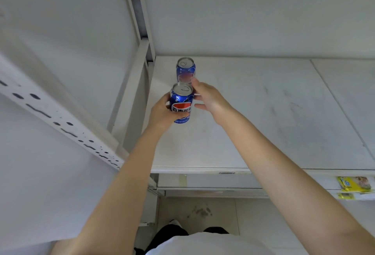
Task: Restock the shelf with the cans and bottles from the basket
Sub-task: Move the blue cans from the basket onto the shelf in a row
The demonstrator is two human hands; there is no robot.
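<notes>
Two blue cola cans stand in a row at the left end of the white shelf [263,112]. The back can [185,69] stands upright near the rear wall. The front can [181,104] is upright right in front of it, with my left hand [162,112] wrapped around its left side and lower front. My right hand [211,98] is at the can's right side, fingers spread, the thumb reaching to the can's top rim between the two cans. The basket is not in view.
A white upright post [140,31] and a perforated rail [60,120] border the shelf on the left. Yellow packets [354,183] lie on a lower shelf at the right. Below are the tiled floor [203,212] and my legs.
</notes>
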